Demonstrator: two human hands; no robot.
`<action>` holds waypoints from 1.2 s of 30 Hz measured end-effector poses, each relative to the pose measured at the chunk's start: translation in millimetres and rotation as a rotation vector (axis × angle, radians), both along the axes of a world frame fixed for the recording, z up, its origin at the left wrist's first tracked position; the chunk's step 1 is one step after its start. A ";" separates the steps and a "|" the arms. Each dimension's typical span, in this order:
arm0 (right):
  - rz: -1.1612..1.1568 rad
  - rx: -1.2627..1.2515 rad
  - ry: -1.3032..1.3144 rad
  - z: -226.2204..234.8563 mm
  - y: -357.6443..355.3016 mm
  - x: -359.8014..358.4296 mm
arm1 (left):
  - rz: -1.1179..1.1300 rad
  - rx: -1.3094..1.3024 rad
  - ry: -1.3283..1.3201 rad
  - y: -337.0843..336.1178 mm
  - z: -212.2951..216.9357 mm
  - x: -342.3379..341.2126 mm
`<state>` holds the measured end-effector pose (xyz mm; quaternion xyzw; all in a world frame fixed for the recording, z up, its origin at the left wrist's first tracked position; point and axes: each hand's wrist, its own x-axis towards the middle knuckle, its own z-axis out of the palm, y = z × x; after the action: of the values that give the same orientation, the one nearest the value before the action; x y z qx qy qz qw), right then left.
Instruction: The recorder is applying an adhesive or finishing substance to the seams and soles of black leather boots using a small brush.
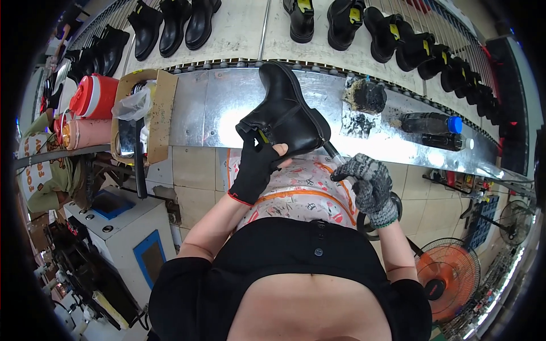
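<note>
Looking down on the metal bench (227,108), which I take as my landmark. Beyond its far edge, a pale shelf (244,28) carries rows of black boots (170,25), more of them trailing off to the right (398,37).

Over the bench's near edge, about mid-span, a black ankle boot (287,111) is held up, sole toward the right. My left hand (256,165), in a black glove, is clamped on the boot's opening from below, thumb showing against the leather. My right hand (369,182), in a grey knit glove, is closed around a thin tool (333,152) whose tip meets the boot near its heel.

At the bench's left end, a cardboard box (159,108) holds a clear plastic bag (132,105); a red and white jug (94,95) sits just left of that. Toward the bench's right end: a dark crusted pot (365,95), then two dark bottles (432,122), one blue-capped. Below the bench, right side, an orange fan (446,278).
</note>
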<state>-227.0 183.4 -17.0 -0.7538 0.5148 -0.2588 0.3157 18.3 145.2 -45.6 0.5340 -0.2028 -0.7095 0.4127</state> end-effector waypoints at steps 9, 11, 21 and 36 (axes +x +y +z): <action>-0.070 -0.154 0.008 2.0 6.4 4.9 | 0.116 0.025 0.261 -14.1 -3.7 1.2; -0.086 -0.147 -0.081 -3.0 4.4 5.0 | 0.088 0.010 0.292 -18.0 -1.6 4.6; -0.857 0.234 -0.791 -104.1 -28.8 -21.4 | -0.010 -0.193 0.342 -115.4 -19.1 32.8; -0.743 0.633 -1.224 -161.6 -1.9 11.5 | -0.135 -0.752 -1.406 -353.0 -84.7 -4.6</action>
<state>-215.5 181.5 -178.6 -0.1294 0.5169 -0.5581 0.6361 13.7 -207.8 -130.4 0.6677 -0.6730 -0.1143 0.2970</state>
